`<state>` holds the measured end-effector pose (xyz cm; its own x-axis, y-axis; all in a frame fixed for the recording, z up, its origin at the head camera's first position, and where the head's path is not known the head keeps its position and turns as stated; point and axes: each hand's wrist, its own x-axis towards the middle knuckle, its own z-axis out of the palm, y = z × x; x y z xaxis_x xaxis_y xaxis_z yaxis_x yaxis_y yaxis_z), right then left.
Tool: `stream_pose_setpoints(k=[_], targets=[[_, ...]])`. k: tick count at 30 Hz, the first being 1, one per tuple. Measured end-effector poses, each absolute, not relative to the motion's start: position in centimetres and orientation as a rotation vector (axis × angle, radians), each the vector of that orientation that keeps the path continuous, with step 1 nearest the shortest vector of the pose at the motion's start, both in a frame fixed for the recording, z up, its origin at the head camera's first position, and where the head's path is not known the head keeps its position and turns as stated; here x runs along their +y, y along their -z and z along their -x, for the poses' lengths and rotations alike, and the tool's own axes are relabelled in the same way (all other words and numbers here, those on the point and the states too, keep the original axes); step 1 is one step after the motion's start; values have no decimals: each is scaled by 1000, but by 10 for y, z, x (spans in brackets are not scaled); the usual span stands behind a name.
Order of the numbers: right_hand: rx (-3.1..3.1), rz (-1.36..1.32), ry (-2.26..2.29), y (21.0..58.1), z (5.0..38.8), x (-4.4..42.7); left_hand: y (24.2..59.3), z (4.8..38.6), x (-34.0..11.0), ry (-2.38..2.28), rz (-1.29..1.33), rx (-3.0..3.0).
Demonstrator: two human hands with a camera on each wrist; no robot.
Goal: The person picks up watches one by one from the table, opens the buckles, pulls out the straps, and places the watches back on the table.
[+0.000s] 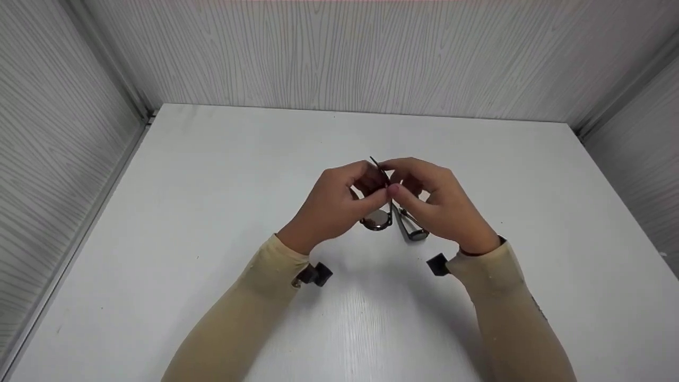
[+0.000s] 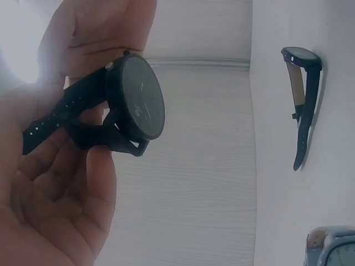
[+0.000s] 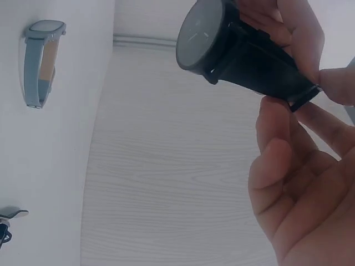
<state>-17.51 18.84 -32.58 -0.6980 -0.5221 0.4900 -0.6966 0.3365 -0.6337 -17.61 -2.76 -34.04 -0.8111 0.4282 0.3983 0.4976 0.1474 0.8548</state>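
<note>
Both hands hold a black wristwatch up in front of me. My left hand (image 1: 337,204) pinches its strap (image 1: 380,170), and my right hand (image 1: 440,196) grips the strap with thumb and fingers, the two thumb tips close together. In the left wrist view the watch (image 2: 141,100) shows its round dark dial with the perforated strap running between the fingers. From the right wrist view, the watch (image 3: 202,39) has its wide band bent toward the fingertips. Beneath the hands in the head view shows a round dial (image 1: 376,220); I cannot tell whether it belongs to the held watch.
A dark-strapped watch (image 2: 312,91) with a tan lining lies on the white table (image 1: 238,159). A grey-blue watch (image 3: 36,66) lies there too. Dark camera blocks (image 1: 437,264) sit at both wrists. Wood-grain panels (image 1: 339,53) enclose the table at back and sides.
</note>
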Motion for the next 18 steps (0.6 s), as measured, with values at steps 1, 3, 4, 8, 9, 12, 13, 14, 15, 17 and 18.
stream_pose_setpoints(k=[1, 3, 4, 8, 9, 12, 13, 14, 15, 17, 18], targets=[[-2393, -1108, -1300, 326, 175, 188, 340, 176, -28, 1805, 934, -2321], [-2404, -1082, -1304, 325, 174, 188, 340, 176, -29, 1845, 909, -2307], [-2416, -1062, -1313, 325, 174, 187, 340, 176, -30, 1863, 895, -2302], [-2503, -973, -1355, 325, 174, 186, 340, 177, -32, 1881, 863, -2294], [-2521, -956, -1369, 325, 173, 186, 340, 177, -32, 1880, 863, -2294], [-2558, -927, -1399, 324, 173, 186, 340, 178, -32, 1884, 869, -2296], [-2562, -924, -1402, 324, 173, 187, 340, 178, -32, 1886, 870, -2301], [-2563, -924, -1406, 324, 173, 187, 340, 179, -32, 1886, 868, -2307], [-2565, -926, -1408, 324, 173, 187, 340, 179, -32, 1894, 865, -2312], [-2567, -936, -1413, 324, 172, 187, 340, 178, -32, 1927, 856, -2319], [-2567, -942, -1416, 324, 172, 187, 339, 178, -32, 1942, 850, -2322]])
